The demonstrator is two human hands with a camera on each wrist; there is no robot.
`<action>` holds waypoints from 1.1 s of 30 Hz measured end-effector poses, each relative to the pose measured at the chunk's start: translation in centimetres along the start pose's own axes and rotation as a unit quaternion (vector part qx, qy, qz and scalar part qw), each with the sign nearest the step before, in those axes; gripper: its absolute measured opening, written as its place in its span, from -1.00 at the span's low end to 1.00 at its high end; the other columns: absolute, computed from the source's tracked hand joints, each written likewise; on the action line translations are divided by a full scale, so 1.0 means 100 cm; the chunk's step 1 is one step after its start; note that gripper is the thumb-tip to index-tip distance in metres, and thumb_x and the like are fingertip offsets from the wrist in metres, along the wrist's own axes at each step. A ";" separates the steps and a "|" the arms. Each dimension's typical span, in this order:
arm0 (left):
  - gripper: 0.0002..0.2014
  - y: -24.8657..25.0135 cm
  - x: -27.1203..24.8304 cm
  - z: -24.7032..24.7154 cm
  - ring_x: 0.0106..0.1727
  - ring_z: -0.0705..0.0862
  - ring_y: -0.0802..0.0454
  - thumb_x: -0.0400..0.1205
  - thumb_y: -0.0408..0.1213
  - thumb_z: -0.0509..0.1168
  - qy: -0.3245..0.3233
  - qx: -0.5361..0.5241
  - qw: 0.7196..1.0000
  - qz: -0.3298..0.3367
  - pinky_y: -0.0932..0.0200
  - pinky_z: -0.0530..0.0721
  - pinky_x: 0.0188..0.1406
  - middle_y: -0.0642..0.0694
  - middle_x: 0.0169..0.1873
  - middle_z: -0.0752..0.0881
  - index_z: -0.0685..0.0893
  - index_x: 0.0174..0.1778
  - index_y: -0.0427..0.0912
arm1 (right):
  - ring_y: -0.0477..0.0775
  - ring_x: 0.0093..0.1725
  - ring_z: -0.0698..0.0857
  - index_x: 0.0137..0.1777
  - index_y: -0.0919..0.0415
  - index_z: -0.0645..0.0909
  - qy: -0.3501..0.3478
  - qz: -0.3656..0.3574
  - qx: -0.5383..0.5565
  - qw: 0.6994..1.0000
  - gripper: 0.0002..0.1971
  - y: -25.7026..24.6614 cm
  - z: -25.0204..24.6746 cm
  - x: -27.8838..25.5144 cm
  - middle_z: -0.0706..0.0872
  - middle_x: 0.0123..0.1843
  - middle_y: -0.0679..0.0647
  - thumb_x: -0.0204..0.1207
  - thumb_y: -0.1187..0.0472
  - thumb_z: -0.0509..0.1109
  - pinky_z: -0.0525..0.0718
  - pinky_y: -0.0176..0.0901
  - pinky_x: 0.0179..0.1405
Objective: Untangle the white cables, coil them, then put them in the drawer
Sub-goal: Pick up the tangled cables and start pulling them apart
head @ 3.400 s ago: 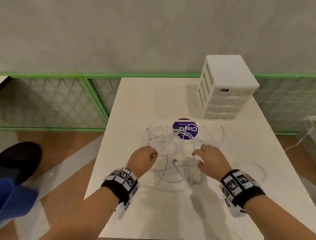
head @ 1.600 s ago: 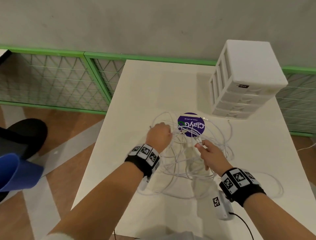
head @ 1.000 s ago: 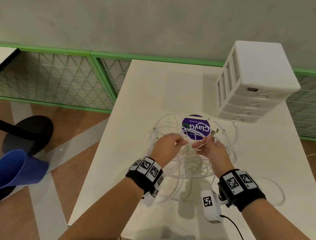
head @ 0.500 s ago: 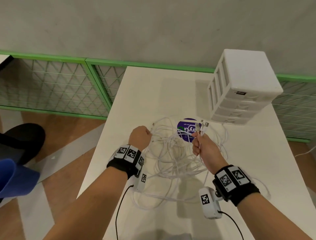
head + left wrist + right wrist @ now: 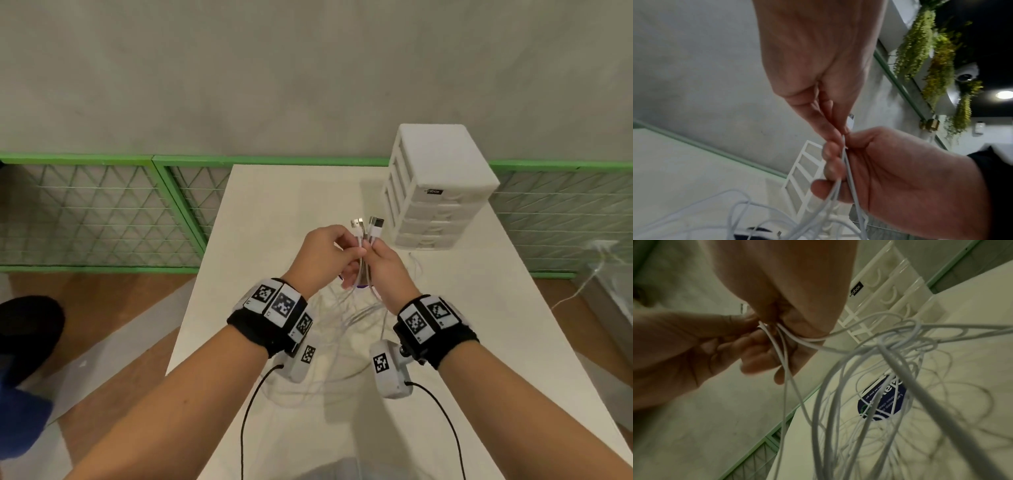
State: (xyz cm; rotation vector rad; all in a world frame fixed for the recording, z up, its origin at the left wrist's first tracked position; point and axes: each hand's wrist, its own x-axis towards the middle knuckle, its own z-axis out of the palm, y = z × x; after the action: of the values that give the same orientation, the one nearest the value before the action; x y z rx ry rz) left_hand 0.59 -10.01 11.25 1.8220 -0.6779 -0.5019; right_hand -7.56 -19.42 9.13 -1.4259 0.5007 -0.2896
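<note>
Several white cables (image 5: 346, 318) hang in a tangled bundle from both hands, with their lower loops lying on the white table (image 5: 496, 308). My right hand (image 5: 376, 250) grips the cable ends, and two plugs (image 5: 366, 224) stick up above its fingers. My left hand (image 5: 344, 248) pinches one strand right beside it, thumb against fingertips (image 5: 838, 129). In the right wrist view the cables (image 5: 838, 386) run down from the fist into knotted loops. The white drawer unit (image 5: 440, 186) stands at the back right of the table with its drawers closed.
A round purple sticker (image 5: 884, 402) lies on the table under the tangle. A green-framed mesh fence (image 5: 102, 212) runs behind and to the left of the table. A black chair base (image 5: 27, 329) and something blue (image 5: 20, 421) are on the floor at left.
My left hand left the tangle's left side and came up to meet my right hand. Both hands rose, lifting the cable ends and much of the tangle off the table.
</note>
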 end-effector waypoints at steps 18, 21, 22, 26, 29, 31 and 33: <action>-0.60 0.055 -0.009 0.015 -0.10 0.66 -0.20 0.79 -0.19 -0.12 -0.129 0.582 0.763 0.250 0.02 0.47 -0.27 -0.21 -0.13 0.71 0.61 0.12 -0.26 | -0.24 -0.54 0.39 -0.37 0.11 0.45 -0.050 -0.079 -0.234 0.968 -0.69 -0.035 -0.035 -0.035 0.45 -0.56 -0.18 0.59 0.41 0.20 0.35 -0.36 -0.45; -0.39 0.060 -0.002 0.017 -0.32 0.58 -0.12 0.78 0.04 -0.16 -0.126 0.560 0.799 0.180 0.08 0.44 -0.38 -0.10 -0.48 0.56 0.62 -0.31 -0.24 | -0.16 -0.44 0.47 -0.09 0.22 0.45 -0.064 -0.128 -0.209 0.967 -0.92 -0.040 -0.046 -0.030 0.51 -0.40 0.02 0.56 0.36 0.29 0.45 -0.34 -0.35; -0.34 0.063 0.000 0.018 -0.37 0.56 -0.09 0.76 0.12 -0.16 -0.121 0.527 0.828 0.148 0.10 0.38 -0.44 -0.07 -0.54 0.51 0.57 -0.42 -0.23 | -0.05 -0.40 0.46 -0.01 0.18 0.43 -0.081 -0.137 -0.198 0.967 -0.91 -0.041 -0.050 -0.029 0.50 -0.36 0.14 0.56 0.30 0.30 0.44 -0.24 -0.34; -0.34 0.079 0.009 0.014 -0.35 0.53 -0.10 0.71 0.20 -0.08 -0.039 0.466 0.877 0.111 0.09 0.33 -0.42 -0.03 -0.59 0.45 0.46 -0.54 -0.21 | -0.08 -0.39 0.48 0.09 0.09 0.49 -0.092 -0.135 -0.249 0.955 -0.91 -0.040 -0.068 -0.028 0.51 -0.37 0.12 0.65 0.15 0.23 0.46 -0.36 -0.34; -0.23 0.082 0.012 0.011 -0.24 0.62 -0.11 0.69 0.20 -0.37 -0.034 0.596 0.793 0.120 0.08 0.35 -0.33 0.03 -0.51 0.46 0.72 -0.15 -0.15 | -0.23 -0.46 0.43 -0.09 0.09 0.60 -0.087 -0.148 -0.292 0.941 -0.82 -0.040 -0.079 -0.024 0.48 -0.43 -0.09 0.67 0.19 0.18 0.40 -0.41 -0.38; -0.43 0.079 0.008 0.016 0.01 0.66 -0.05 0.76 0.06 -0.31 -0.042 0.669 0.725 0.159 -0.01 0.50 0.06 0.05 -0.22 0.62 0.57 0.40 0.08 | -0.25 -0.48 0.44 -0.09 0.12 0.64 -0.091 -0.153 -0.310 0.934 -0.80 -0.039 -0.083 -0.020 0.46 -0.44 -0.16 0.67 0.22 0.18 0.36 -0.40 -0.40; -0.65 0.077 0.002 0.026 0.31 0.57 -0.02 0.79 -0.11 -0.02 -0.027 0.607 0.780 0.152 -0.12 0.15 0.56 -0.01 0.17 0.66 0.50 0.45 0.06 | -0.34 -0.44 0.52 -0.05 0.22 0.66 -0.085 -0.168 -0.310 0.932 -0.79 -0.043 -0.084 -0.019 0.51 -0.41 -0.21 0.67 0.26 0.19 0.40 -0.47 -0.38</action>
State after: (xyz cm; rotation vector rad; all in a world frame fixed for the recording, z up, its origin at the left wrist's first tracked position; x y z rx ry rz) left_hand -2.50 -14.01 17.65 2.7831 -1.5316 0.2191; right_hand -12.90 -26.38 13.06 -2.1410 0.2006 -0.2884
